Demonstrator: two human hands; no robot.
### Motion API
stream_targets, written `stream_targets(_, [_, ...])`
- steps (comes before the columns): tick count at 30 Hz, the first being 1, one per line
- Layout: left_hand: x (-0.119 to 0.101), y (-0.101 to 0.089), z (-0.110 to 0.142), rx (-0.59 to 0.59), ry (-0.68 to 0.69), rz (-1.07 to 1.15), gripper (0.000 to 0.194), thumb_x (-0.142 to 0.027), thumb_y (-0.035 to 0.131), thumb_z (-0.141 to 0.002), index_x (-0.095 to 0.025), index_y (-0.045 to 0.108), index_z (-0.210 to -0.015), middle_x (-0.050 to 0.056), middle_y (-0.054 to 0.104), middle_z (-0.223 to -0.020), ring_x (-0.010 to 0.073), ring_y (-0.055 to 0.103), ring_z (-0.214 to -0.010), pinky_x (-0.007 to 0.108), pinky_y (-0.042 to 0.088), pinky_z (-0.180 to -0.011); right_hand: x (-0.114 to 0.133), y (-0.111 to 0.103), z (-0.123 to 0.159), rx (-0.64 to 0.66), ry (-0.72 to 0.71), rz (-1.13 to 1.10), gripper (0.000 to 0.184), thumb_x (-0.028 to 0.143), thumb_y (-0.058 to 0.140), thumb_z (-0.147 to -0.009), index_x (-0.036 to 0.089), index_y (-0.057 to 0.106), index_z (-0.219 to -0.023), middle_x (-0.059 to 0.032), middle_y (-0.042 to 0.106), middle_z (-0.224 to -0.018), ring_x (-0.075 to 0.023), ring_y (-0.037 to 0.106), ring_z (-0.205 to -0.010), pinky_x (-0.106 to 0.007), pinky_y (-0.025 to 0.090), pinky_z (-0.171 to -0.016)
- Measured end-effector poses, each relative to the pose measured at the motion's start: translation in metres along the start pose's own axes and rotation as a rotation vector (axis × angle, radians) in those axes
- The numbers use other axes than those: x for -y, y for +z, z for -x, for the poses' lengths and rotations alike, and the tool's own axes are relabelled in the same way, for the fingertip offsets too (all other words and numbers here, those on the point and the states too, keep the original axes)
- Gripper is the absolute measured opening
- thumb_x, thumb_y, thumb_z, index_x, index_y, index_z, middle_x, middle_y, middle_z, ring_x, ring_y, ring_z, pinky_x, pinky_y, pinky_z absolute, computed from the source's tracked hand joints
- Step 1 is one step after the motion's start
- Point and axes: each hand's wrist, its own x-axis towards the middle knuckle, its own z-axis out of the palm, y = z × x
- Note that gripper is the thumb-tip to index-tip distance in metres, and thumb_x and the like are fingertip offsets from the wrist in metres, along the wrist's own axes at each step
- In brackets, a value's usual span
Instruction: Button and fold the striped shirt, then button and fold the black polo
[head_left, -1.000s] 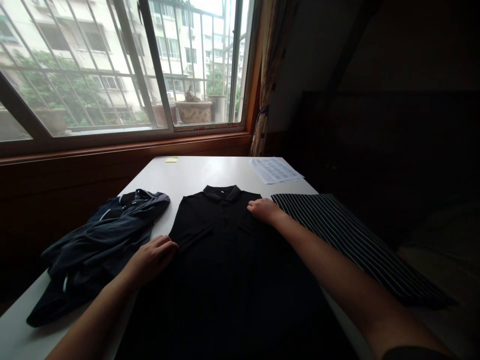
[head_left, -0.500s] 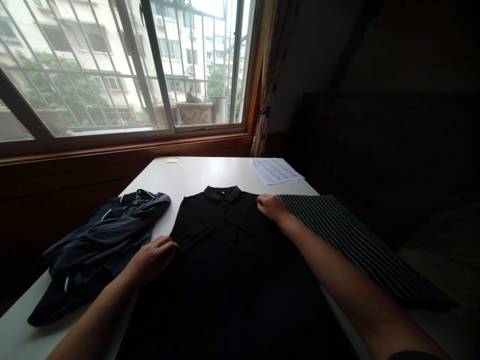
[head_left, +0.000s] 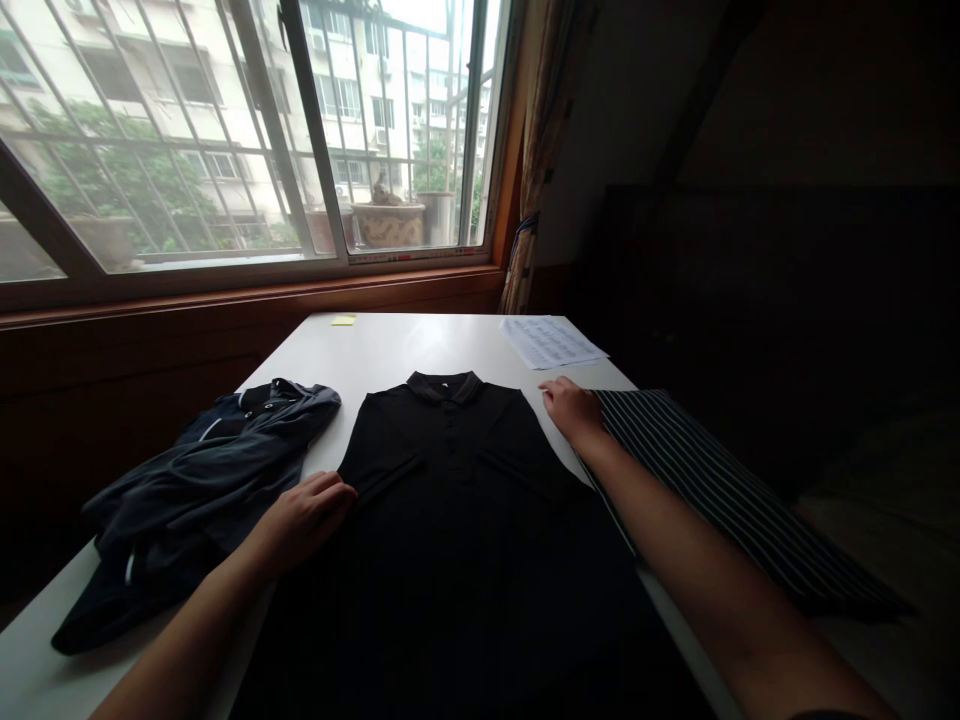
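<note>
A black polo shirt (head_left: 457, 540) lies spread front side up, its collar at the far end and its sleeves folded inward over the chest. My left hand (head_left: 319, 500) is at the shirt's left edge below the shoulder, fingers closed on the fabric there. Off the shirt's right shoulder, my right hand (head_left: 574, 408) is held over the table beside a striped dark cloth (head_left: 697, 480). Its fingers are loosely bent with the tips a little apart, and nothing shows in them. The shirt's lower part fades into shadow.
A heap of dark clothing (head_left: 202, 490) with white trim covers the left side of the white table (head_left: 420, 340). Printed paper sheets (head_left: 551, 342) lie at the back right and a yellow sticky note (head_left: 343, 320) at the back left. Beyond stands a barred window (head_left: 247, 140).
My right hand has let go of the shirt's right shoulder and shifted right, uncovering that edge. My left hand stays at the left edge.
</note>
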Motion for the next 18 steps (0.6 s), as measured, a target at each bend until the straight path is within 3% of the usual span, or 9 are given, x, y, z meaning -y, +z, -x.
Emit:
stream_targets(2, [-0.001, -0.001, 0.0, -0.002, -0.001, -0.006, 0.02, -0.023, 0.046, -0.101, -0.024, 0.065, -0.106, 0.004, 0.064, -0.096, 0.017, 0.063, -0.086, 0.027, 0.049, -0.074, 0.003, 0.003, 0.001, 0.001, -0.019, -0.025, 0.036, 0.024, 0.047, -0.097, 0.025, 0.067, -0.127, -0.0084, 0.068, -0.12, -0.0234, 0.067, -0.094, -0.032, 0.046, -0.08])
stream_targets(7, [-0.003, -0.003, -0.002, 0.012, -0.003, -0.004, 0.019, -0.024, 0.046, -0.101, -0.024, 0.065, -0.105, 0.004, 0.064, -0.096, 0.0169, 0.063, -0.085, 0.027, 0.049, -0.073, 0.017, 0.012, 0.003, 0.053, -0.107, -0.085, 0.032, 0.028, 0.045, -0.1, 0.019, 0.074, -0.11, -0.0095, 0.071, -0.112, -0.0236, 0.065, -0.103, -0.031, 0.046, -0.09])
stream_targets(12, [-0.002, -0.003, -0.002, -0.013, -0.001, 0.003, 0.02, -0.024, 0.047, -0.1, -0.024, 0.067, -0.104, 0.004, 0.065, -0.095, 0.0166, 0.064, -0.084, 0.026, 0.051, -0.073, 0.039, 0.03, 0.013, 0.124, -0.213, -0.139, 0.036, 0.031, 0.048, -0.099, 0.017, 0.068, -0.125, -0.0094, 0.068, -0.127, -0.0217, 0.059, -0.118, -0.029, 0.042, -0.104])
stream_targets(18, [-0.003, -0.002, 0.0, -0.008, -0.02, -0.025, 0.022, -0.025, 0.046, -0.101, -0.024, 0.066, -0.108, 0.005, 0.066, -0.098, 0.0181, 0.065, -0.089, 0.029, 0.054, -0.077, 0.056, 0.054, 0.026, 0.192, -0.216, -0.144, 0.053, 0.034, 0.041, -0.101, 0.004, 0.051, -0.144, -0.0179, 0.046, -0.153, -0.0269, 0.039, -0.143, -0.038, 0.028, -0.119])
